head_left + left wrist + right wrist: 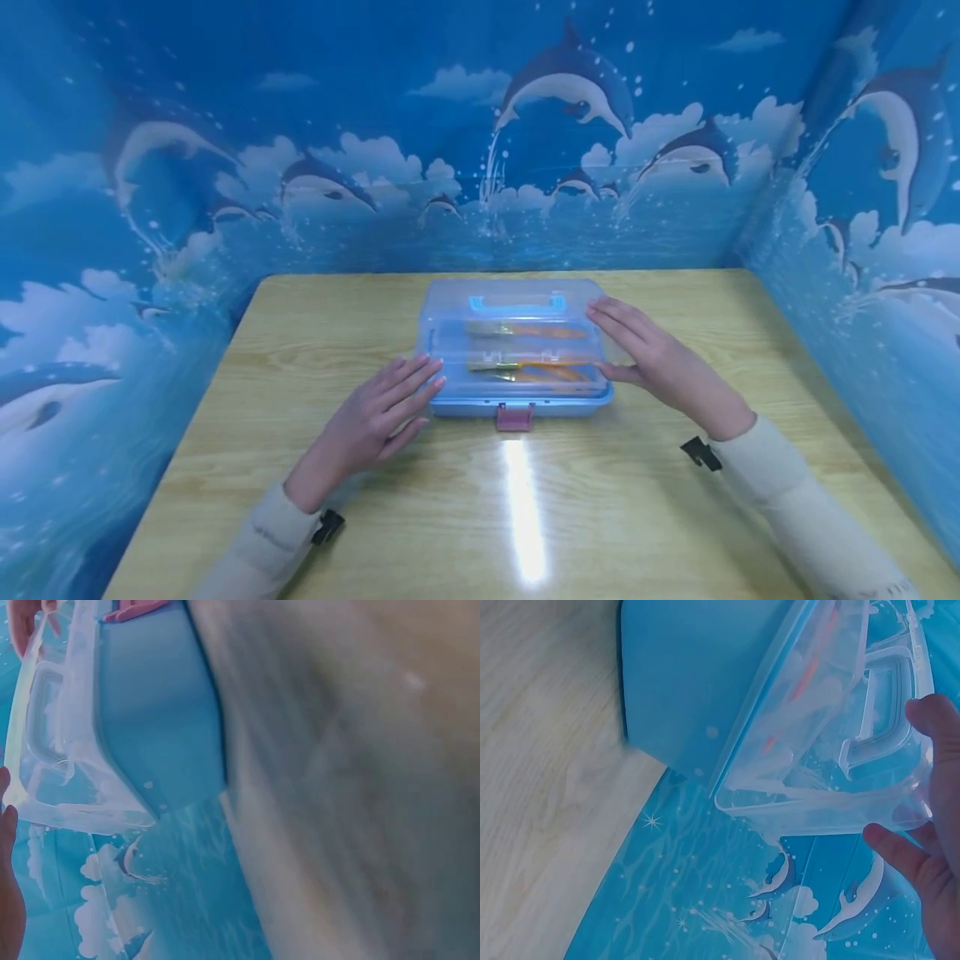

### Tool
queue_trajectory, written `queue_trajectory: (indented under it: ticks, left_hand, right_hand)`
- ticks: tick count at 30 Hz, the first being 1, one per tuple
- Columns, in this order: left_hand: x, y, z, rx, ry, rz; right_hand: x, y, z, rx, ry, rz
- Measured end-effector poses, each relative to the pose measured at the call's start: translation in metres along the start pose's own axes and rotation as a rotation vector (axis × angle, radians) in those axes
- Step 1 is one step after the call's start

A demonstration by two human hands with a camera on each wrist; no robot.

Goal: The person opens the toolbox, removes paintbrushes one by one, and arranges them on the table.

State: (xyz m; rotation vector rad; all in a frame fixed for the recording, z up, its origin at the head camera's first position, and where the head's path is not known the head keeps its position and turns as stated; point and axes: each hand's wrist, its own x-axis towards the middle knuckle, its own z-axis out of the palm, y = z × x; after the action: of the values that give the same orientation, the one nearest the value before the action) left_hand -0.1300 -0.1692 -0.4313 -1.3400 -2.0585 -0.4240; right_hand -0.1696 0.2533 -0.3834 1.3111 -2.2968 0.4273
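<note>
A light-blue storage box point(555, 408) with a clear lid point(446, 298) and a blue handle point(517, 305) sits on the table. The lid stands tilted up from the base in the right wrist view. Paintbrushes with orange handles point(551, 362) show through clear plastic. A dusky pink latch point(515, 417) hangs at the front. My left hand point(375, 412) has its fingers nearly straight at the box's left side; contact there is unclear. My right hand point(652, 354) extends its fingers to the lid's right edge, thumb spread apart and lower down.
The wood-grain table point(337, 317) ends at a blue dolphin-print curtain point(420, 200) behind and on both sides. A bright light reflection point(525, 508) lies on the tabletop in front of the box. Small black clips point(701, 453) sit at the sleeve cuffs.
</note>
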Motion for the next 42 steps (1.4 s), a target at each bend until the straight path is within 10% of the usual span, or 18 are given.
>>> queue_trajectory:
  ticks: [23, 42]
  left_hand:
    - [-0.048, -0.003, -0.012, -0.117, -0.420, -0.053]
    - [-0.043, -0.004, -0.009, -0.116, -0.475, -0.095]
  right_hand:
    - [0.021, 0.029, -0.008, 0.044, 0.001, 0.003]
    - [0.029, 0.040, -0.013, 0.058, -0.013, 0.022]
